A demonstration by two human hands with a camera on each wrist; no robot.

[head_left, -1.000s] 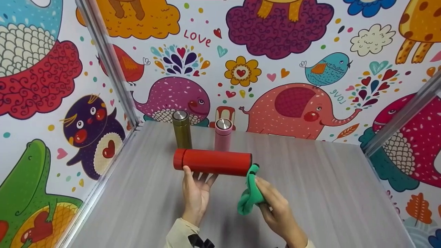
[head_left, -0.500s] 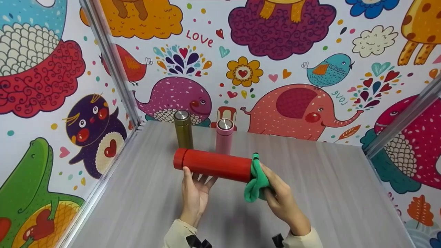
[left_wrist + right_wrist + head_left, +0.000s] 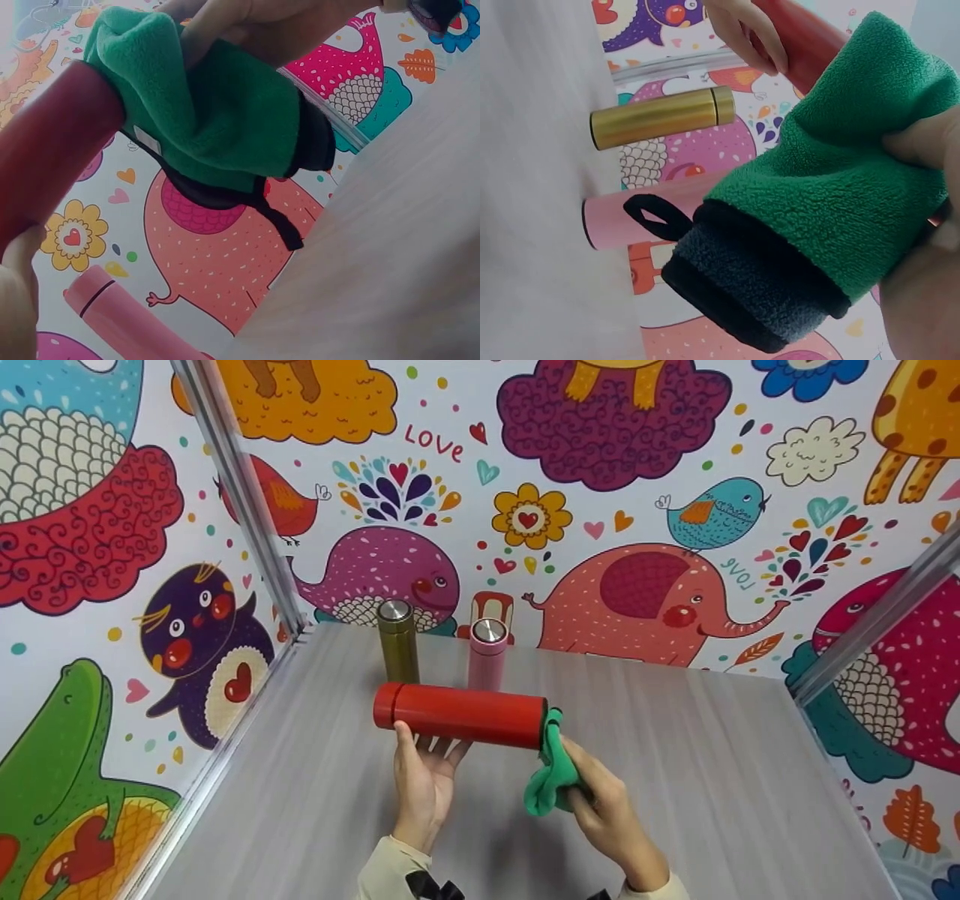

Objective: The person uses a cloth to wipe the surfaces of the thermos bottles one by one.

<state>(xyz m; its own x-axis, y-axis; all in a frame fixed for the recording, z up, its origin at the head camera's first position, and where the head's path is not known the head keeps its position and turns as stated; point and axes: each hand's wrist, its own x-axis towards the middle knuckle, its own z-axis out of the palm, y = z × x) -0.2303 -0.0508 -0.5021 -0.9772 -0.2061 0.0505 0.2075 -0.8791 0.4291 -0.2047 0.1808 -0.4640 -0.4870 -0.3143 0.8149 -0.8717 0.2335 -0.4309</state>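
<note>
A red thermos bottle is held nearly level above the table, its capped end to the left. My left hand grips it from below near the cap, thumb on the near side and fingers behind. In my right hand is a green cloth with dark trim, pinched between thumb and fingers and pressed to the bottle's base end. In the right wrist view the cloth hangs folded, with a black loop and a dark grey patch; it hides part of the red bottle.
Behind the red bottle, a gold thermos and a pink thermos stand upright on the grey table. Walls printed with cartoon animals enclose the back and sides, with metal posts at the corners.
My right hand moved the cloth up and right onto the bottle's base, then slightly back down and left. The bottle's right end dipped, then rose again. The left hand's grip stayed.
</note>
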